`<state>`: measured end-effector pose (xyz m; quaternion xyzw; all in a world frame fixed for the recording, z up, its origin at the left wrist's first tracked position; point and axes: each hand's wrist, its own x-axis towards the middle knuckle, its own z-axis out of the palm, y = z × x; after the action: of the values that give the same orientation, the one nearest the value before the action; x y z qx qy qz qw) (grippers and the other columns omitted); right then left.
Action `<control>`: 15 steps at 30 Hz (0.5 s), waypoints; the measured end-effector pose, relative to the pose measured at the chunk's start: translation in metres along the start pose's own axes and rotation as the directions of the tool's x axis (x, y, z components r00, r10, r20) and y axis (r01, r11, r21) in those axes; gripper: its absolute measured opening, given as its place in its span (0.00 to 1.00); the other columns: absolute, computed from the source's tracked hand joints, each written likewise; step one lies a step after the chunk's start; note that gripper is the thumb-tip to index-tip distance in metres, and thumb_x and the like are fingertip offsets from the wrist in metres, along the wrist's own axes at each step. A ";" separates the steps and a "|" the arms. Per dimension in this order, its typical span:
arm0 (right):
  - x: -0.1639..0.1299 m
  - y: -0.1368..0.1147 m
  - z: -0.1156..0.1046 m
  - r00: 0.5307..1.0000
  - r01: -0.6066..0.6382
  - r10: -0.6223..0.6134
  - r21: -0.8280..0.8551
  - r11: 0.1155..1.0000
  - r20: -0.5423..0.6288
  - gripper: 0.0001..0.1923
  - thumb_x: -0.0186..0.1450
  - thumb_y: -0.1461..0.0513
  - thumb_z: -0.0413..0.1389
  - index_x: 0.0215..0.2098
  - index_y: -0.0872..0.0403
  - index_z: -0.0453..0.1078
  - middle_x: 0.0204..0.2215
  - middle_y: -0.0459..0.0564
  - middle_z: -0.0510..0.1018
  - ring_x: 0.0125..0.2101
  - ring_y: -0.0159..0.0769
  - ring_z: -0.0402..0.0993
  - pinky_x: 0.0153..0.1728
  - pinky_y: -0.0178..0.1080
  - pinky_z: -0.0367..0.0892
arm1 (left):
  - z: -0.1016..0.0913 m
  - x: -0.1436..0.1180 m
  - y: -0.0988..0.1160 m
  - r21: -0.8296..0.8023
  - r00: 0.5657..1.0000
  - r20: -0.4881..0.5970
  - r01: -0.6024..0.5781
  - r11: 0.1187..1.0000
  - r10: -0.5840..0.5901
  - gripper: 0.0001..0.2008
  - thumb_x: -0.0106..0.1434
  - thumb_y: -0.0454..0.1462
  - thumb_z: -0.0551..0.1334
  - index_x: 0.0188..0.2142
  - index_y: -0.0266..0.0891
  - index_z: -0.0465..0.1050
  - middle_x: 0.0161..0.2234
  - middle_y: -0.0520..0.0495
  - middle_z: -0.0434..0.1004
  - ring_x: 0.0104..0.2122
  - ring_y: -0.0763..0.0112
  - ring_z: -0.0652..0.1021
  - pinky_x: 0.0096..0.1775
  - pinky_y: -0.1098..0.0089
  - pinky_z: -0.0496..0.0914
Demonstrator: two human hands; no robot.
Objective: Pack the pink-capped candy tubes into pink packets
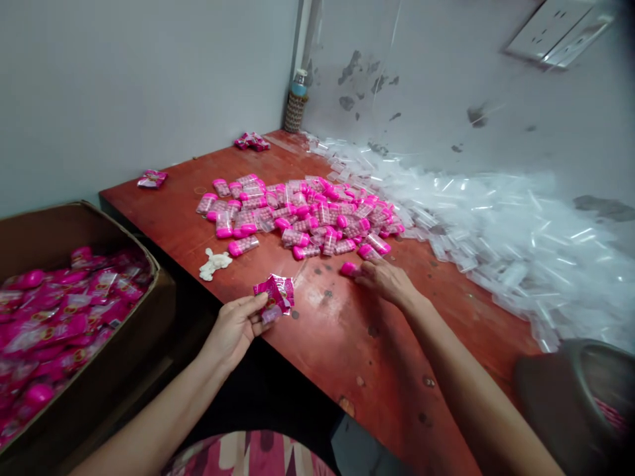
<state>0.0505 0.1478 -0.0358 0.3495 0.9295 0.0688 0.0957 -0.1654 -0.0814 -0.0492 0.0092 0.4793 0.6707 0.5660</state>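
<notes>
Lap in pink patterned cloth (pixel 248 456) at bottom edge. Red table (pixel 357 357) ahead, clear tubes (pixel 496 225) heaped along the wall on its right. Cardboard box (pixel 99 370) on the left w/ pink packets inside. Pile of pink-capped tubes (pixel 307 215) mid-table. Left hand (pixel 235 327) pinches a pink packet (pixel 275 297) betw. thumb & fingers, just above table edge. Right hand (pixel 384 281) palm down, fingertips closed on a pink-capped tube (pixel 350 268) at the pile's near edge.
</notes>
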 end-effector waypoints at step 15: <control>-0.051 -0.087 -0.029 0.968 -0.056 0.243 0.897 0.438 -0.058 0.22 0.58 0.48 0.51 0.44 0.54 0.65 0.37 0.54 0.74 0.34 0.39 0.71 0.31 0.38 0.64 | 0.020 -0.010 -0.017 0.035 0.999 0.049 0.002 0.999 -0.003 0.07 0.50 0.34 0.64 0.28 0.29 0.73 0.26 0.42 0.76 0.25 0.70 0.76 0.30 0.69 0.73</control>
<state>0.0264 0.0475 -0.0173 0.4208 0.7975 -0.3879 -0.1911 -0.1382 -0.0784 -0.0439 0.0351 0.4767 0.6612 0.5782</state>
